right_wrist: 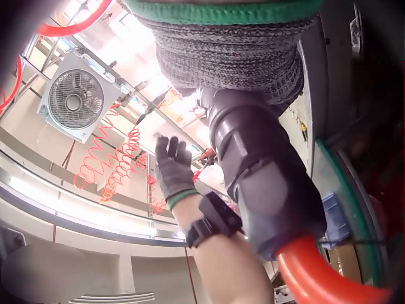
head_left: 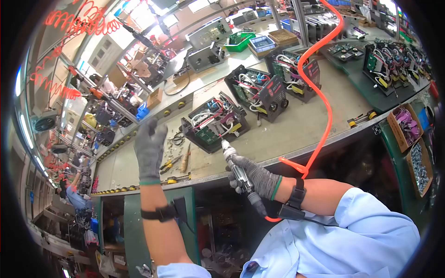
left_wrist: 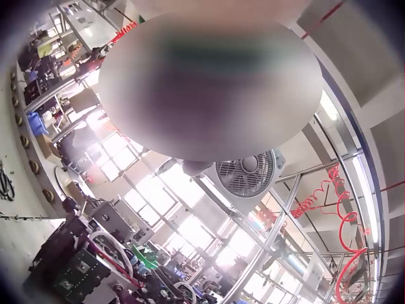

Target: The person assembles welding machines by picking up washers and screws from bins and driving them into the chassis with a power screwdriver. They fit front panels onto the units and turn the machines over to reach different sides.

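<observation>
In the head view my gloved right hand [head_left: 257,176] grips a silver air screwdriver [head_left: 240,172] with a black rear end. Its tip points up at the front of the nearest open electronics unit [head_left: 214,121], overlapping its lower edge in this view. That unit shows a green circuit board, white cables and a yellow-taped part. An orange air hose [right_wrist: 316,272] leaves the tool's rear end in the right wrist view. My gloved left hand [head_left: 151,150] is raised to the left of the unit, fingers relaxed, holding nothing; it also shows in the right wrist view [right_wrist: 174,168].
Two similar units [head_left: 257,92] stand farther right along the bench. Pliers [head_left: 170,163], a wooden-handled tool [head_left: 185,158], black scissors [head_left: 178,138] and loose screws lie left of the near unit. The orange hose [head_left: 328,106] hangs across the right side. Boxes of parts [head_left: 418,167] sit at far right.
</observation>
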The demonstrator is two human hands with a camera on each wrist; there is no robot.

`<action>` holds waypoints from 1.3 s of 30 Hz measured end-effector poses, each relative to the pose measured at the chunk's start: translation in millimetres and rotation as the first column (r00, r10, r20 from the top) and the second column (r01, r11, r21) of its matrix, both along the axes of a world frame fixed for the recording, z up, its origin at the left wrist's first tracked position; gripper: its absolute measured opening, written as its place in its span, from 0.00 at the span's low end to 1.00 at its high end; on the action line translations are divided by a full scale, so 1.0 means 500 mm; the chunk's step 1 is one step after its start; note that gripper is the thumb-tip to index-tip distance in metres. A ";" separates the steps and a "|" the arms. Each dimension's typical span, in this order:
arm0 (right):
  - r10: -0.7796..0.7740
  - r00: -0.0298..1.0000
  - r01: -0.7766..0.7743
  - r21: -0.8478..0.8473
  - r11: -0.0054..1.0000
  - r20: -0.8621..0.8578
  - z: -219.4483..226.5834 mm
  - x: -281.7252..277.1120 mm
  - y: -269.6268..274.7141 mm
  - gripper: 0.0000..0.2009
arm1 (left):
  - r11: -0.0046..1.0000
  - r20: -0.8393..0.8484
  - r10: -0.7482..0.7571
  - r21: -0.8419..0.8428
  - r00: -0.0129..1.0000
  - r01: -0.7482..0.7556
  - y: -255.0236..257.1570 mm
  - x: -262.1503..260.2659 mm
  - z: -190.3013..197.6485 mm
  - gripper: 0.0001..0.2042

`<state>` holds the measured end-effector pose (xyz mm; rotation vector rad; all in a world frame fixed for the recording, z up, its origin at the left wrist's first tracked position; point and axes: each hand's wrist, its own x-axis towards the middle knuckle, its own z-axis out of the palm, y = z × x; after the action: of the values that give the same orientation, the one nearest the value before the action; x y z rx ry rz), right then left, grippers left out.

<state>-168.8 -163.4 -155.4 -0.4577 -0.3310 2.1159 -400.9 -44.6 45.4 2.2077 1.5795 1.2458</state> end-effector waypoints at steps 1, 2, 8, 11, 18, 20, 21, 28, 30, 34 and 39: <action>0.004 1.000 -0.004 0.003 1.000 -0.011 -0.002 0.002 0.001 0.30 | 0.999 0.003 0.034 0.001 0.999 -0.034 -0.026 -0.036 -0.034 0.21; -0.014 1.000 0.014 -0.018 1.000 -0.001 0.009 0.001 -0.001 0.31 | 0.997 0.099 0.024 -0.076 0.995 -0.017 -0.047 -0.069 -0.073 0.20; 0.019 0.999 -0.019 -0.001 1.000 -0.043 0.020 0.018 -0.015 0.28 | 0.940 0.008 0.075 -0.333 0.997 -0.068 -0.134 -0.070 -0.226 0.21; 0.012 0.998 -0.008 0.081 0.997 -0.056 0.035 0.074 -0.067 0.26 | 0.942 -0.026 0.079 -0.325 0.997 -0.084 -0.114 -0.016 -0.259 0.23; -0.211 0.087 -0.601 0.220 0.769 0.974 0.214 0.483 -0.293 0.32 | 0.931 0.332 0.049 -0.357 0.942 0.078 0.066 0.034 -0.329 0.23; -0.255 -0.276 -0.728 -0.028 0.686 0.927 0.226 0.603 -0.319 0.35 | 0.914 0.262 0.043 -0.401 0.964 0.068 0.131 0.003 -0.372 0.19; -0.167 -0.447 -0.715 -0.238 0.658 0.879 0.245 0.647 -0.332 0.35 | 0.918 0.271 0.012 -0.384 0.962 0.097 0.120 0.016 -0.357 0.18; 0.657 -0.506 -0.086 -0.791 0.606 0.558 0.248 0.871 -0.291 0.29 | 0.786 0.254 -0.127 -0.563 0.959 0.254 0.472 -0.158 -0.398 0.18; 0.745 -0.409 0.038 -0.806 0.591 0.527 0.253 0.875 -0.249 0.31 | 0.776 0.431 -0.230 -0.459 0.873 0.431 0.483 -0.054 -0.313 0.24; 0.697 -0.560 -0.077 -0.866 0.494 0.447 0.141 1.020 -0.215 0.32 | 0.771 0.538 -0.188 -0.437 0.822 0.463 0.497 0.002 -0.221 0.25; 0.619 -0.617 -0.187 -0.854 0.485 0.486 0.046 1.073 -0.188 0.32 | 0.743 0.371 0.046 -0.633 0.928 0.216 0.337 -0.067 -0.178 0.23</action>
<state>367.6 -257.5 -132.4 -3.0087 -1.5315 1.8945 -434.5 123.7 -43.7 1.4709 1.4387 0.8053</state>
